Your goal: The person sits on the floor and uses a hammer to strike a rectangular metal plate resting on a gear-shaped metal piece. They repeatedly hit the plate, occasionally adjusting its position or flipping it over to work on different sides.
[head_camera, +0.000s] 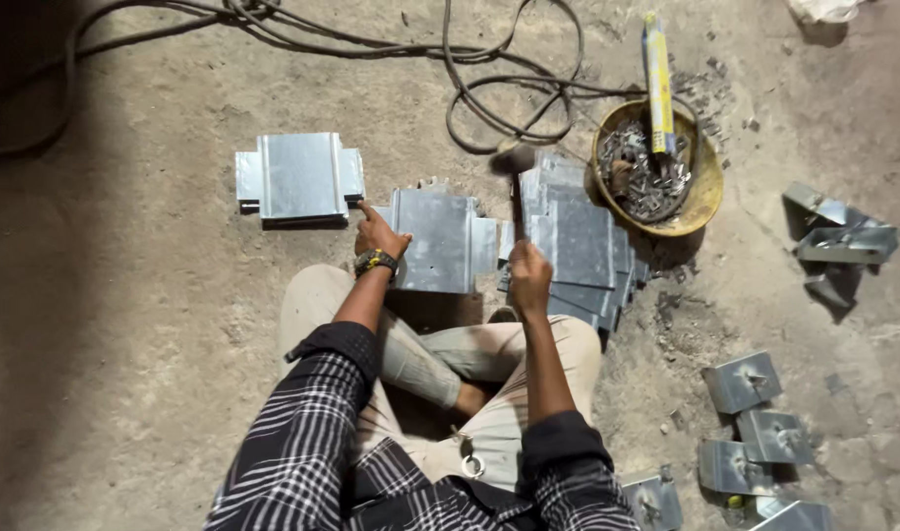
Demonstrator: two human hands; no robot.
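Observation:
I sit cross-legged on a concrete floor. My left hand, with a watch on the wrist, presses on the left edge of a galvanized sheet-metal piece lying in front of my knees. My right hand grips the handle of a hammer, whose blurred head is raised above the floor just beyond the piece. To the right of the hammer lies a stack of similar cut metal sheets. A finished folded metal piece lies apart to the left.
A yellow bowl with small metal fasteners and a yellow tube stands at the right. Black cables loop across the far floor. Small metal brackets lie at lower right, bent metal pieces at far right.

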